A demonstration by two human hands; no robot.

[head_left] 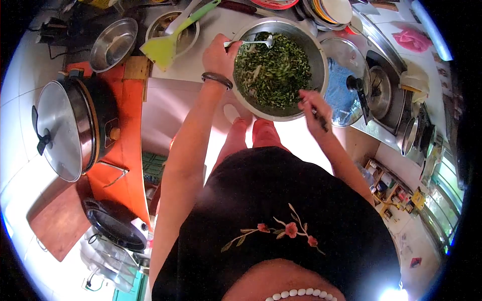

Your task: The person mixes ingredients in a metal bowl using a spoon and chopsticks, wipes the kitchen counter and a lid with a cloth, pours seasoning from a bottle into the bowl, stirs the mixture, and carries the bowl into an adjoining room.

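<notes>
In the head view a large metal bowl (323, 75) holds finely chopped dark green leaves (273, 70). My left hand (218, 56) is closed at the bowl's left rim, around the handle of a small metal spoon (256, 42). The spoon's head is over the greens. At the lower right rim, my right hand (316, 111) is closed on a dark-handled utensil (320, 120), whose handle end shows below the fist. Its other end cannot be made out against the leaves. Part of the greens looks blurred.
Left of the bowl, a green spatula (163, 52) lies across a bowl of food. A glass lid (346, 65) sits at the right, near the sink (391, 95). A lidded electric pot (70, 130) stands on an orange surface (128, 170) at the left, with a chopping board (59, 218) nearby.
</notes>
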